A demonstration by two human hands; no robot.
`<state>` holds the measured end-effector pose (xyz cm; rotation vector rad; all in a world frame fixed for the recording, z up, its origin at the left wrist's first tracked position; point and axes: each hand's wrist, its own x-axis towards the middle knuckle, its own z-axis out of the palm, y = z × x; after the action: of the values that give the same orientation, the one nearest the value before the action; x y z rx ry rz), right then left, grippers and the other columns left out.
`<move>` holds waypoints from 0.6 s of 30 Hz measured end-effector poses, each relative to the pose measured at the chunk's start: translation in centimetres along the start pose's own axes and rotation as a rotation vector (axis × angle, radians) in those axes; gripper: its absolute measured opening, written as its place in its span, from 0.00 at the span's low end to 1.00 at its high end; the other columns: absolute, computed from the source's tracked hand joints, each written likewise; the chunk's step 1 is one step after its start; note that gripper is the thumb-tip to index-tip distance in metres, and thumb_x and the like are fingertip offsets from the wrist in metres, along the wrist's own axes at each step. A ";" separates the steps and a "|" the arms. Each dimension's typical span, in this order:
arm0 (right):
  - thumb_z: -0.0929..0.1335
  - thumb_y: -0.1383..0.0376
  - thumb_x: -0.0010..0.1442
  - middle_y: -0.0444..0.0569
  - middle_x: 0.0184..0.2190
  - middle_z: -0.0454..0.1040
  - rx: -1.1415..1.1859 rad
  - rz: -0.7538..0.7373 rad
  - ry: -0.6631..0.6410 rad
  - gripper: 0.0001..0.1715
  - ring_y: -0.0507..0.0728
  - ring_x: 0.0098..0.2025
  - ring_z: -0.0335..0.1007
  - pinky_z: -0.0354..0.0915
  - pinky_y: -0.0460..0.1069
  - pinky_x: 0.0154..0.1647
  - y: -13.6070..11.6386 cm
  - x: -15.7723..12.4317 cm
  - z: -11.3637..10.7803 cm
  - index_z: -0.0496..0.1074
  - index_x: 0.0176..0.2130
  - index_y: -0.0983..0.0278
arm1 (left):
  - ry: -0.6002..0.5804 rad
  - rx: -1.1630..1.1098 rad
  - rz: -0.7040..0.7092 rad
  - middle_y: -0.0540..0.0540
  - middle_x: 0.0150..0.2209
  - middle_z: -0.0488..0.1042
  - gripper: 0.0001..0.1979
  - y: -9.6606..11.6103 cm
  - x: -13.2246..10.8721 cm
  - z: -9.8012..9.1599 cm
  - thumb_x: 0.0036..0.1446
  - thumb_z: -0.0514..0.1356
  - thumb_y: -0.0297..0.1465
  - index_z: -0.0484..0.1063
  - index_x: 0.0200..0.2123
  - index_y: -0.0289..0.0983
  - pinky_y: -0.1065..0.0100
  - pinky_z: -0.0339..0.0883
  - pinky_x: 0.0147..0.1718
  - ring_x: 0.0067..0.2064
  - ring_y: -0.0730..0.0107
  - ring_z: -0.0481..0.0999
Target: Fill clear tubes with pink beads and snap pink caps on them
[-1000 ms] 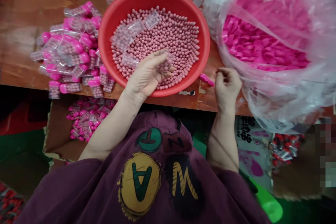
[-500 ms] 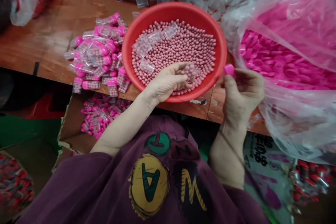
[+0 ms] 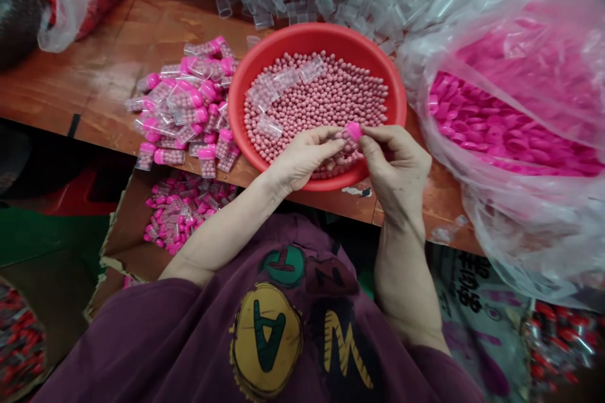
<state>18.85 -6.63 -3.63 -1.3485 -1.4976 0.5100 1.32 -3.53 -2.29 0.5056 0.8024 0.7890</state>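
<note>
Over the front of a red basin (image 3: 394, 82) full of pink beads (image 3: 331, 97), my two hands meet. My left hand (image 3: 309, 151) is closed on a small clear tube (image 3: 341, 138) with beads in it, partly hidden by the fingers. A bright pink cap (image 3: 352, 131) sits at the mouth of that tube, pinched by the thumb and forefinger of my right hand (image 3: 394, 157). Whether the cap is fully seated I cannot tell. Several clear tubes (image 3: 286, 79) lie on the beads at the basin's left side.
Left of the basin, filled pink-capped tubes (image 3: 189, 97) are heaped on the wooden table (image 3: 108, 75). More fill a cardboard box (image 3: 127, 220) below. Clear tubes (image 3: 326, 0) are piled behind. A plastic bag (image 3: 435, 56) of pink caps (image 3: 510, 126) stands at the right.
My right hand has moved left from beside the basin, bringing the pink cap to the tube in my left hand. The left hand stays over the beads. The view has shifted slightly.
</note>
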 end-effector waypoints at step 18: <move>0.80 0.45 0.69 0.48 0.50 0.86 0.207 -0.008 0.036 0.26 0.59 0.42 0.85 0.86 0.58 0.45 2.7 -0.1 -0.3 0.79 0.60 0.50 | -0.131 0.094 0.278 0.52 0.34 0.80 0.18 -0.6 0.5 -1.0 0.54 0.84 0.37 0.86 0.42 0.35 0.74 0.73 0.34 0.32 0.78 0.76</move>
<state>20.40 -6.08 -5.80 -1.1835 -1.3802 0.6148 1.06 -3.37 -3.50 0.7568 0.6567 0.9661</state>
